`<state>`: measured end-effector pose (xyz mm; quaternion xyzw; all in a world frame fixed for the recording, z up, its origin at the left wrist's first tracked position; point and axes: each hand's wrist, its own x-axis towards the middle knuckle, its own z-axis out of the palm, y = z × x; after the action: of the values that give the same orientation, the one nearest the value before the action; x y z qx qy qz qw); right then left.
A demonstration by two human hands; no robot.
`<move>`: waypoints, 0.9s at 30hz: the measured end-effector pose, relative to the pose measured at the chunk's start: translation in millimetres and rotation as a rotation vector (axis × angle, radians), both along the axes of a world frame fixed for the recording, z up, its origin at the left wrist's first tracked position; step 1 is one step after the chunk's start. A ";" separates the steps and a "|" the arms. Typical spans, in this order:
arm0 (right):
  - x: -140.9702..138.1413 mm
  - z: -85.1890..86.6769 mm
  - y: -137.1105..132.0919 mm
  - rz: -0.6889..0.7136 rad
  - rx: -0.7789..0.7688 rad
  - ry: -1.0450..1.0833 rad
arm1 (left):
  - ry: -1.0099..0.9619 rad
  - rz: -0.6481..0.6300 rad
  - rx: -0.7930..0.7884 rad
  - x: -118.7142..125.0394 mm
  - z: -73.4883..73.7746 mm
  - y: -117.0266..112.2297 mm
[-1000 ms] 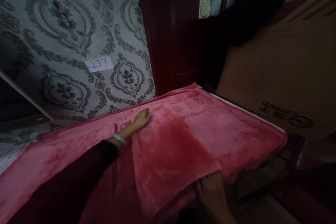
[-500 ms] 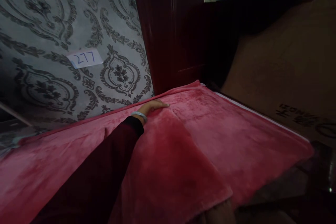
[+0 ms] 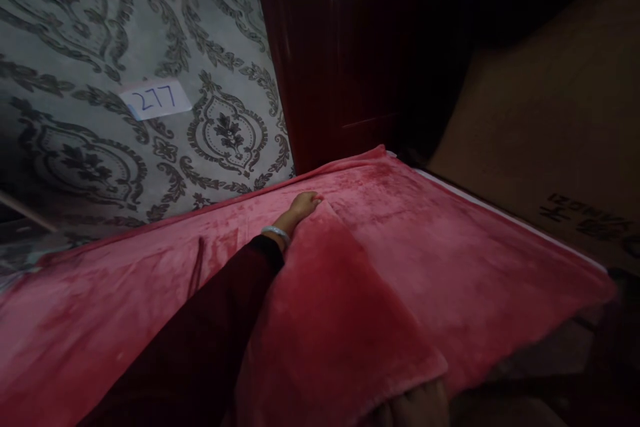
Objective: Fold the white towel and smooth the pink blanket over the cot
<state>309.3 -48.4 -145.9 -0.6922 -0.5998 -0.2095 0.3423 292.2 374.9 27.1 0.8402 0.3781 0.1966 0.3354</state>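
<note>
A fluffy pink-red blanket (image 3: 430, 260) is spread over the flat surface before me, with a darker flap folded over in the middle. My left hand (image 3: 303, 205), in a dark red sleeve with a black cuff and a pale bangle, is closed on the far tip of that fold. At the bottom of the view, my right hand (image 3: 423, 405) is at the near edge of the flap. Dim light and the cloth hide part of it, but its fingers look curled around the edge.
Patterned grey wallpaper (image 3: 227, 133) with a paper label (image 3: 156, 99) reading 277 rises behind on the left. A dark red wooden panel (image 3: 310, 80) stands beyond the blanket. A large cardboard box (image 3: 545, 120) borders the right side.
My left hand has shifted slightly right, and its stretched-out fingers have closed on the fold. The view has tilted down a little. My right hand stays at the flap's near edge.
</note>
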 end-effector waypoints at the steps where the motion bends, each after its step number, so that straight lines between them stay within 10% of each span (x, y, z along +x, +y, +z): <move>1: 2.6 2.4 -1.2 0.023 0.013 -0.027 | 0.035 -0.013 0.002 0.0 5.5 0.4; 12: 1.9 53.3 3.9 0.052 0.070 -0.043 | 0.439 0.042 -0.117 -127.3 65.8 9.5; 18: -3.1 84.3 -18.1 0.127 0.140 0.077 | 0.306 0.181 -0.237 -185.1 65.5 -11.0; 27: -64.5 152.9 -9.0 0.450 -0.041 0.121 | -0.130 0.340 -0.388 -187.5 45.7 -43.9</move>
<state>244.8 -57.4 7.0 -0.5591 -0.7215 -0.0738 0.4019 104.7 331.0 72.9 0.6702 0.5221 0.2275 0.4759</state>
